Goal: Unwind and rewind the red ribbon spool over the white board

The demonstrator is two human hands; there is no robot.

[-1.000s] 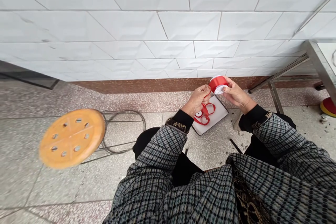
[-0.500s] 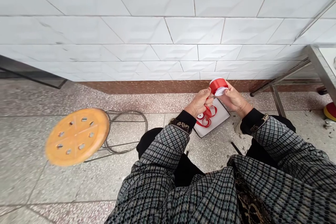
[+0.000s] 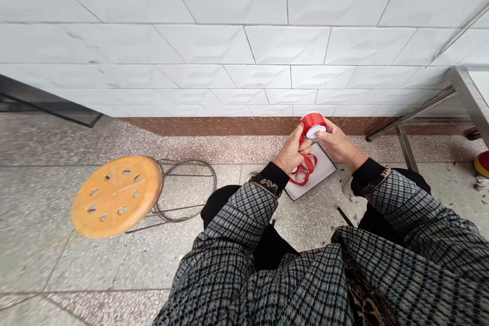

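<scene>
A spool of red ribbon (image 3: 313, 121) with a white printed end is up in front of me, near the wall. My right hand (image 3: 338, 141) is closed around its right side, thumb on the white end. Against the spool's left side, my left hand (image 3: 293, 150) pinches the red ribbon where it comes off. Below, a loose length of ribbon (image 3: 302, 177) hangs in loops over a white tray-like lid (image 3: 320, 173) with a dark edge on the floor. My left hand hides part of the loops.
An orange round stool (image 3: 116, 196) with holes in its seat lies tipped on the floor at left. A metal table frame (image 3: 407, 147) stands at right. White wall tiles (image 3: 290, 43) rise ahead. Small dark scraps lie on the speckled floor (image 3: 221, 244).
The spool has shifted slightly left, closer to my left hand, and its white end has turned more toward me. Both hands keep their hold. The view has swung slightly left.
</scene>
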